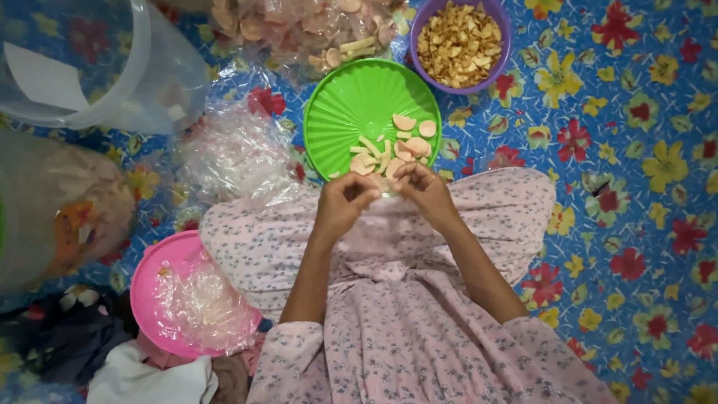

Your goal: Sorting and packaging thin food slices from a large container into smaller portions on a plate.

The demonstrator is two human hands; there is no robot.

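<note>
My left hand (pixel 342 202) and my right hand (pixel 426 191) meet just below a round green plate (pixel 351 112), fingertips pinched together on a small clear plastic packet (pixel 386 182) with pale chips in it. Several loose beige chips (pixel 396 146) lie on the plate's near right part. Both forearms reach forward over my lap in pink flowered cloth (pixel 404 329).
A purple bowl (pixel 502 56) full of yellow chips stands at the top. Clear bags of chips (pixel 299 30) lie beside it. A transparent tub (pixel 90 67) sits top left. A pink plate (pixel 149 292) with crumpled plastic lies near left. Blue flowered sheet (pixel 636 187) covers the floor.
</note>
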